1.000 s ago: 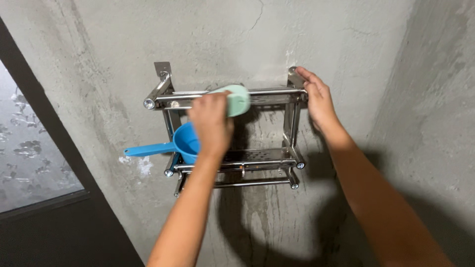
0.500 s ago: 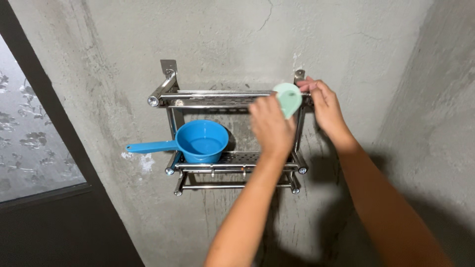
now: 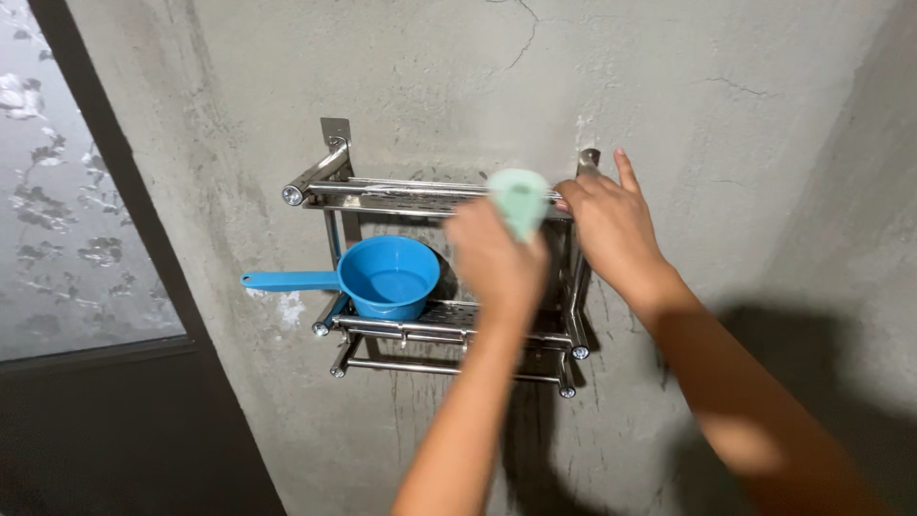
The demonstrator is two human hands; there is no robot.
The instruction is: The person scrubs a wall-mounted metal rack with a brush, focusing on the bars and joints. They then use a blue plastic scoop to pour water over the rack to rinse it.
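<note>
— Where the steel rack (image 3: 439,277) hangs on the concrete wall (image 3: 669,86), what does each hand have?
— Left hand (image 3: 492,258): grip clenched around a pale green sponge (image 3: 519,199), pressed against the front rail of the top shelf (image 3: 411,196), toward its right end. Right hand (image 3: 611,225): fingers loosely spread, resting on the rack's upper right corner by the mounting post; it grasps nothing that I can confirm.
— How far along is the wiping?
— By my judgement, partway. The sponge sits on the top tier only. The lower shelf (image 3: 449,320) carries a blue plastic dipper (image 3: 387,275) with a long handle pointing left, not yet lifted off, so that tier looks untouched.
— Condition of the sponge?
— Blurred by motion. Rounded, mint-coloured, mostly hidden behind the fingers; wet or dry, I cannot tell.
— Anything else noted?
— Frosted patterned window (image 3: 76,191) in a dark frame at left. Pale streaks on the wall beneath the rack.
</note>
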